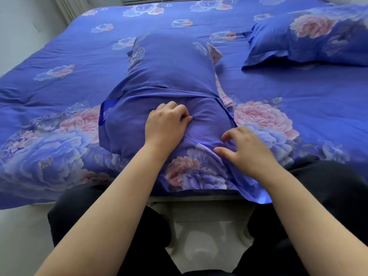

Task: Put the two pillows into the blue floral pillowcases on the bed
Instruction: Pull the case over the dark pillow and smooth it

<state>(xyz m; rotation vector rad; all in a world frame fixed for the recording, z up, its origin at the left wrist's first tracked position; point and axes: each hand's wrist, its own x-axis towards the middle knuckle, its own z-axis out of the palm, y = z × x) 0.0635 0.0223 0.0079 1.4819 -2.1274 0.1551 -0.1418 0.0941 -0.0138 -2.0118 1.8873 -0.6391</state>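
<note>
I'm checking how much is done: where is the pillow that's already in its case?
The finished pillow lies at the upper right of the head view, on the bedspread, beyond and right of the pillow under the hands.

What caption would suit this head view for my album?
Both hands, left and right, press on a pillow in its blue floral case; another lies finished.

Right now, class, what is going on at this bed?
A person is fitting a pillow into a blue floral pillowcase lying near the edge of a bed with matching blue floral bedding. The left hand grips the case fabric over the pillow's near end; the right hand rests spread on the loose open end. A second cased pillow lies far right.
</note>
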